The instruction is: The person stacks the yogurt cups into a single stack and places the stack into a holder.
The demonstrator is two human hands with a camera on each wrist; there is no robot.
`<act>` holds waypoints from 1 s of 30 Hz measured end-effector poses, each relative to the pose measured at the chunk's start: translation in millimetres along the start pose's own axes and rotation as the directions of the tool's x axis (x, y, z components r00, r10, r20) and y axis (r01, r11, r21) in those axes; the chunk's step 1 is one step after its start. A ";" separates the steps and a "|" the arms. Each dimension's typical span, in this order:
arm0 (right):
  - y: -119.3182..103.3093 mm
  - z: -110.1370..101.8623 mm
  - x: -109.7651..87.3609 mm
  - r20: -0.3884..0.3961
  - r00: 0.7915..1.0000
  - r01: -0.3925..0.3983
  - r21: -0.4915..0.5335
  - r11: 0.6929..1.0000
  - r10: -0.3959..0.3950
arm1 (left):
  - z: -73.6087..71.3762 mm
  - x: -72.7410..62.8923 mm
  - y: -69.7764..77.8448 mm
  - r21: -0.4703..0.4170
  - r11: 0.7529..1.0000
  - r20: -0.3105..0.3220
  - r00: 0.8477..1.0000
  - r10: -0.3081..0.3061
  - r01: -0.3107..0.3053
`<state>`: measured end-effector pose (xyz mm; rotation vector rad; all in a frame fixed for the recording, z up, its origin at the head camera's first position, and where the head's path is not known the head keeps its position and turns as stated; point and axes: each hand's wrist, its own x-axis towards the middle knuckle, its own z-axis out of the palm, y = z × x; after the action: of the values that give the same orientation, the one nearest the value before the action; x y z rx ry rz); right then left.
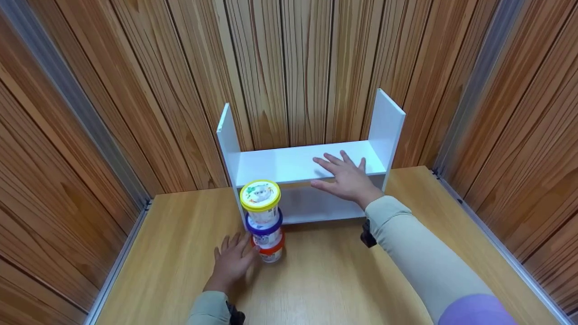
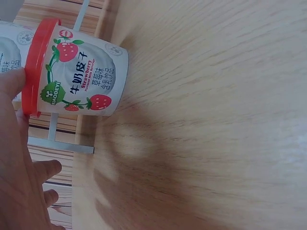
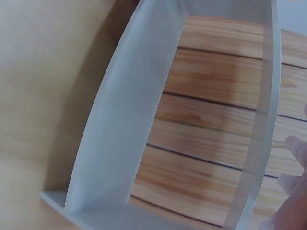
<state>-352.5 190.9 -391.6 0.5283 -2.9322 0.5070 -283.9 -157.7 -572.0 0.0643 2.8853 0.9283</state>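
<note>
A white round tub (image 2: 88, 76) with strawberries, green leaves and Chinese lettering printed on its side carries a bright red lid (image 2: 37, 67) and lies crosswise in this turned view, its base toward the pale wood-grain bench (image 2: 216, 115). Beyond the lid, a second white printed tub (image 2: 9, 36) is cut off by the frame. The left hand (image 2: 19, 167) has its thumb at the red rim, fingers spread. Behind stand narrow white panel edges (image 2: 60, 143) and a striped brown plank wall (image 2: 66, 125).
</note>
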 end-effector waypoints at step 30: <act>39.9 -7.8 -10.6 0.067 0.997 -0.039 -0.133 0.990 0.048 | 2.7 -1.1 -0.8 0.024 1.000 -0.048 0.999 0.021 -0.020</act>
<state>-356.5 232.2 -398.2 0.4761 -3.0229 0.3028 -282.5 -156.9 -574.5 0.0751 2.9457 0.9125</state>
